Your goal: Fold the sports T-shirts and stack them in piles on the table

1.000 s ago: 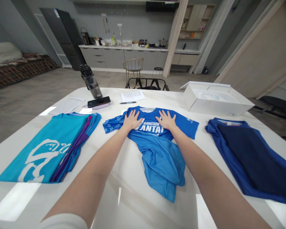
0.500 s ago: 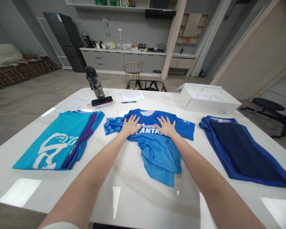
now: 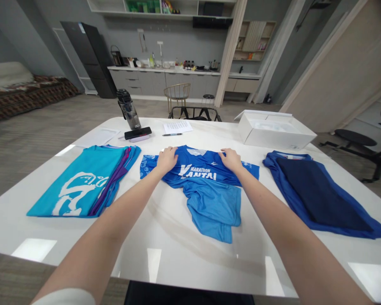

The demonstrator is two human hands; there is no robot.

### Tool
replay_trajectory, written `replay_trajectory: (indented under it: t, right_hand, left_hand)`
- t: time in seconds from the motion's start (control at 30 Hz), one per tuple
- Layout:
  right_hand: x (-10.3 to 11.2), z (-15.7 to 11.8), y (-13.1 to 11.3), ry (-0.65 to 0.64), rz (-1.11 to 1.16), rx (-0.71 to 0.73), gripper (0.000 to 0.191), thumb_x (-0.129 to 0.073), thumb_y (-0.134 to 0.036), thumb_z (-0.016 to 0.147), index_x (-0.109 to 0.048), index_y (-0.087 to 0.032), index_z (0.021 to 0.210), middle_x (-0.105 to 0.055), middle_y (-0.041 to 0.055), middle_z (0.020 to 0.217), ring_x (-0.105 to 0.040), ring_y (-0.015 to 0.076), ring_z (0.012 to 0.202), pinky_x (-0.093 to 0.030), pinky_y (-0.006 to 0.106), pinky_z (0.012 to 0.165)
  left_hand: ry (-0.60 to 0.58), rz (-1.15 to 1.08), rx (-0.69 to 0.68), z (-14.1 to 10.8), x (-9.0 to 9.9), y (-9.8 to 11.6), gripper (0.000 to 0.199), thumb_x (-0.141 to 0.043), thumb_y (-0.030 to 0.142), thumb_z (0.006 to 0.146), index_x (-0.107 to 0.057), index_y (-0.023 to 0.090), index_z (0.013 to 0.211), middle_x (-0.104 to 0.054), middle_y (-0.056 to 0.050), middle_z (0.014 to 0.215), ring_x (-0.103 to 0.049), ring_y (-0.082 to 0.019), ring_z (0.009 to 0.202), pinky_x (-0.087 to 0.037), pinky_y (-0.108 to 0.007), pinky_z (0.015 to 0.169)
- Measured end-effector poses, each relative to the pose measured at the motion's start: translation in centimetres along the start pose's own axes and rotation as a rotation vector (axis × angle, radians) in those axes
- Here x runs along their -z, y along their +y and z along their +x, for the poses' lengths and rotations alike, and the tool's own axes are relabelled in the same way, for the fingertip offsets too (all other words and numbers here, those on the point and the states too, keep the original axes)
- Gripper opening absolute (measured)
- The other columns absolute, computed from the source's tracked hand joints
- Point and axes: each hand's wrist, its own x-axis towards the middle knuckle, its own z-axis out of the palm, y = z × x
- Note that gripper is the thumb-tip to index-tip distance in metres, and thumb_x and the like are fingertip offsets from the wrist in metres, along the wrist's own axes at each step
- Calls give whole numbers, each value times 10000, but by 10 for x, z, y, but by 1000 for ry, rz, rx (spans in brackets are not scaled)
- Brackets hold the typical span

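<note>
A blue T-shirt point(image 3: 206, 163) with white lettering lies face up at the middle of the white table point(image 3: 165, 258). Its lower part, a lighter blue, is bunched and rumpled toward me. My left hand point(image 3: 167, 159) is at the shirt's left shoulder, fingers curled down on the fabric. At the opposite shoulder, my right hand point(image 3: 231, 159) pinches the cloth, thumb toward the collar. The fingertips of both hands are partly hidden.
A folded stack of turquoise and purple shirts point(image 3: 79, 182) lies left. Right are dark blue folded clothes point(image 3: 320, 195). Behind stand a white box point(image 3: 273, 137), a bottle point(image 3: 131, 114) and a phone point(image 3: 137, 132), with a pen point(image 3: 172, 134) beside a printed sheet point(image 3: 180, 126).
Both hands have moved from lying flat on the shirt's chest out to its shoulders, and their fingers have curled in. More lettering shows. The view has shifted slightly.
</note>
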Motion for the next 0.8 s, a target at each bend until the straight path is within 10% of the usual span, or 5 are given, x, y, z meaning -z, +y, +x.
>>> replay_trajectory:
  t: [0.23, 0.37, 0.6, 0.8]
  right_hand:
    - [-8, 49, 4, -244, 56, -36, 517, -564, -657, 934, -743, -271, 1228, -700, 93, 1346, -608, 340, 1257, -467, 488, 1020]
    - [-16, 59, -4, -346, -37, 64, 318, -691, -475, 878, -754, -234, 1075, -745, 94, 1195, -653, 307, 1135, -484, 426, 950]
    - [-24, 80, -4, -148, 4, 153, 142, -591, -240, 878, -643, -242, 1010, -737, 76, 1071, -633, 304, 1067, -422, 444, 938]
    - [-32, 97, -4, -33, 171, 84, 454, -555, -167, 816, -536, -274, 1258, -703, 81, 1170, -581, 321, 1129, -362, 492, 978]
  left_hand:
    - [-202, 9, 137, 52, -5, -26, 373, -614, 453, 938, -686, 204, 1206, -680, -152, 1330, -604, -360, 1268, -435, -522, 1083]
    - [-148, -33, 139, 59, -12, -32, 245, -478, 309, 1017, -646, 200, 1159, -733, -146, 1169, -677, -299, 1130, -491, -400, 955]
    - [45, -120, 163, 65, -19, -49, 322, -272, 326, 1093, -514, 243, 1289, -740, -113, 1134, -694, -272, 1024, -475, -349, 857]
    - [65, -23, 168, 80, -9, -58, 440, -233, 461, 1086, -561, 260, 1300, -733, -108, 1199, -674, -283, 1109, -469, -379, 939]
